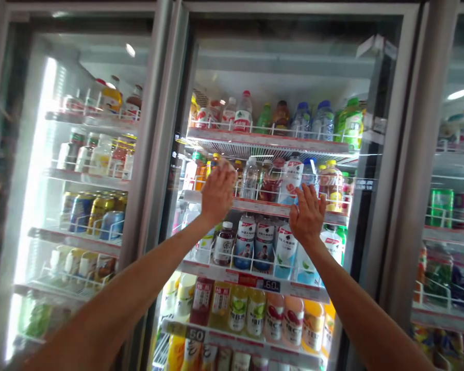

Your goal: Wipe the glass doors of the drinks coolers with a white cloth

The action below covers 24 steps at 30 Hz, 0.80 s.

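Both my arms reach forward to the closed glass door of a drinks fridge. My left hand lies against the pane, its fingers stretched out and close together, in front of the second shelf. A pale patch shows by its fingertips; I cannot tell whether it is a reflection or something thin under them. On the right, my right hand is spread with fingers apart and appears to touch the glass. Behind the pane, between the hands, stand a clear bottle and a white-labelled bottle.
Metal frames border the door on both sides. To the left is another fridge door showing cans and bottles; a third is partly visible at right. Lower shelves hold a dark-capped bottle, juice bottles and a price tag.
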{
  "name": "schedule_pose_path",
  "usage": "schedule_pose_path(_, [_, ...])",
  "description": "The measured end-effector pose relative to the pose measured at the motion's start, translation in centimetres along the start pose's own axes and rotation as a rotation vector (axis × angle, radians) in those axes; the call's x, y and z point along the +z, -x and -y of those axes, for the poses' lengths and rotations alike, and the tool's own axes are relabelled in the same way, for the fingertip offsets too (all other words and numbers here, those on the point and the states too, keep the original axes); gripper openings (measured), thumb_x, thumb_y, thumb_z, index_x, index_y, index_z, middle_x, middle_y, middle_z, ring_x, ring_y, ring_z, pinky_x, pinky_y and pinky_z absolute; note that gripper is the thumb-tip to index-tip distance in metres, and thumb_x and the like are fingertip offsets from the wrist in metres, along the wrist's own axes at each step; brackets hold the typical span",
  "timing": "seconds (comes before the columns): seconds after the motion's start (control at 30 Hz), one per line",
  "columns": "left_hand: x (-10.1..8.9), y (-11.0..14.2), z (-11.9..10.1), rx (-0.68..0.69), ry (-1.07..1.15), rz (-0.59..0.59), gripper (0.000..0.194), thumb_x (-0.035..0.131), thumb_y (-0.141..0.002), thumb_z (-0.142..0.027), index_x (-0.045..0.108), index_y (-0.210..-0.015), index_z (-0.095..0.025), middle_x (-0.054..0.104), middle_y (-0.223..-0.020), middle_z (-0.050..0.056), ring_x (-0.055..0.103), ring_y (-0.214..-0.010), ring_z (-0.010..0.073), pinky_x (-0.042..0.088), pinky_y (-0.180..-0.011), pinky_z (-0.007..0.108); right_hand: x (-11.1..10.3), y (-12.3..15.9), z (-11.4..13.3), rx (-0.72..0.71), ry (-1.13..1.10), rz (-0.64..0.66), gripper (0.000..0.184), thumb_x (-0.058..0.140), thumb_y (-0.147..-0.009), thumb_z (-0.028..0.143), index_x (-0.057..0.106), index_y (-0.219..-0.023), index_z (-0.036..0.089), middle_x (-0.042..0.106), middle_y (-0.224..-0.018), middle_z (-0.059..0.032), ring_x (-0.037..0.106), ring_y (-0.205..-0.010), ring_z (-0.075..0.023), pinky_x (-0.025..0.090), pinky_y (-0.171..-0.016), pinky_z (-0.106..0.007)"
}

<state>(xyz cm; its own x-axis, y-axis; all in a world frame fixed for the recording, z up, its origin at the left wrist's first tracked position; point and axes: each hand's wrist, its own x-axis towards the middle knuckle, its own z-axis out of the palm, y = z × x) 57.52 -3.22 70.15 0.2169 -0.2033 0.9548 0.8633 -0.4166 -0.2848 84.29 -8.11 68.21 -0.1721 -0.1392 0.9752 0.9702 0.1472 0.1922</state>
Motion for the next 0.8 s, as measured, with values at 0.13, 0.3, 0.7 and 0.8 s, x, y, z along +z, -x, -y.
schedule_pose_path(0.13, [-1.0,1.7,0.4,0.366,0.074,0.206,0.056,0.037,-0.086,-0.02,0.022,-0.139,-0.029,0.027,-0.145,-0.002,0.021,-0.135,0.0153,0.022,-0.112,0.038,0.0,0.1,0.0,0.009,0.0,-0.002,0.049,0.04,-0.084,0.023,0.038,-0.133,0.021,0.044,-0.137,-0.0071,0.032,-0.132,-0.0205,0.019,-0.109,-0.045])
schedule_pose_path(0.3, [-0.9,2.0,2.6,-0.261,-0.02,-0.066,0.057,0.036,-0.087,-0.022,0.018,-0.141,-0.022,0.018,-0.148,0.004,0.014,-0.137,0.0215,0.019,-0.112,0.045,-0.1,0.0,0.2,0.009,-0.003,-0.004,0.048,0.04,-0.084,0.023,0.039,-0.132,0.02,0.044,-0.137,-0.0073,0.032,-0.132,-0.0205,0.019,-0.109,-0.045])
schedule_pose_path(0.7, [-1.2,1.3,1.7,-0.132,-0.028,-0.078,0.05,0.029,-0.089,-0.019,0.024,-0.138,-0.011,0.015,-0.149,0.004,0.003,-0.137,0.0184,0.011,-0.114,0.037,0.0,-0.1,-0.1,-0.006,0.018,-0.011,0.047,0.04,-0.084,0.023,0.041,-0.13,0.018,0.045,-0.136,-0.0081,0.033,-0.131,-0.02,0.019,-0.109,-0.044])
schedule_pose_path(0.8, [-1.3,2.8,0.5,-0.007,-0.009,-0.039,0.048,0.035,-0.088,-0.021,0.032,-0.136,-0.016,0.022,-0.147,0.003,0.011,-0.137,0.0175,0.013,-0.114,0.034,-0.1,-0.1,0.0,0.0,0.01,-0.007,0.047,0.039,-0.084,0.023,0.041,-0.131,0.019,0.045,-0.136,-0.0078,0.032,-0.131,-0.02,0.019,-0.109,-0.045])
